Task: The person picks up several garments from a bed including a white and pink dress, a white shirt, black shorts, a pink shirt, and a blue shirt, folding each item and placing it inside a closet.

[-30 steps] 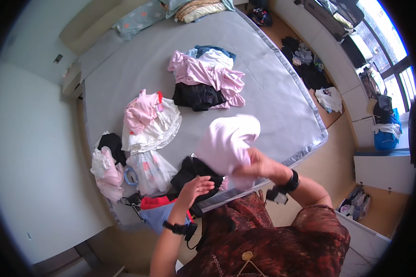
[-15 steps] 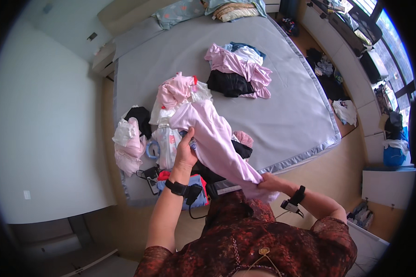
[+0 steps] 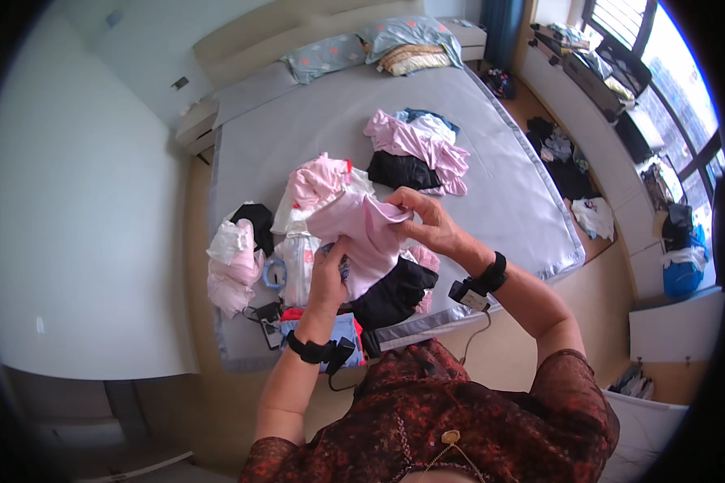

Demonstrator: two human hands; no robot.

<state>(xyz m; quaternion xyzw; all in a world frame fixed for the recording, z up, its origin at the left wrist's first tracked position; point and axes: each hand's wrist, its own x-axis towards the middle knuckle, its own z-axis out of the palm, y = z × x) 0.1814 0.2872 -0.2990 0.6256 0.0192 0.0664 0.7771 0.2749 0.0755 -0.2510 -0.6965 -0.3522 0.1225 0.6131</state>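
Observation:
A pale pink garment (image 3: 368, 253) hangs bunched between my hands above the near part of the bed; its exact kind does not show. My left hand (image 3: 329, 278) grips its near left side, thumb on top, with a small patterned patch of cloth beside the fingers. At its upper right edge, my right hand (image 3: 431, 225) pinches the cloth between thumb and fingers. Below lies a black garment (image 3: 391, 298), partly covered, beside a pink textured cloth (image 3: 424, 259). Just beyond sits a pink garment with red trim (image 3: 318, 181) on white clothes.
The grey bed (image 3: 507, 193) bears a pile with a pink shirt (image 3: 415, 137) and black clothing (image 3: 403, 169). To the left are pink and white clothes (image 3: 232, 274), a blue ring (image 3: 274, 274) and folded blue cloth (image 3: 322, 328). Pillows (image 3: 326, 60) lie at the far end.
My right hand has moved up and inward from the garment's lower end to its upper edge. The stretched garment is now gathered and doubled over. My left hand keeps its grip.

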